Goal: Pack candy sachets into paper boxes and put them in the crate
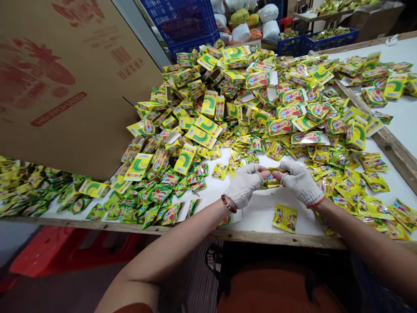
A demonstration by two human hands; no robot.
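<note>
From where I am standing, the white-gloved left hand (243, 186) and white-gloved right hand (301, 183) are jointly pinching a small yellow plastic sachet (271, 181) above the white, wood-edged worktop (256, 211). This one is being handled; many glossy yellow sachets (285, 218) and glossy green sachets (124, 211) are lying loose. Printed yellow-and-green cardboard cartons (201, 137) are lying heaped, some flaps gaping. A large brown cardboard box (97, 108), blue plastic crates (182, 19) and white sacks (241, 32) are standing around.

From here I see a big carton (71, 95) over the table's (254, 211) left end, a red stool (48, 252) below its front edge
</note>
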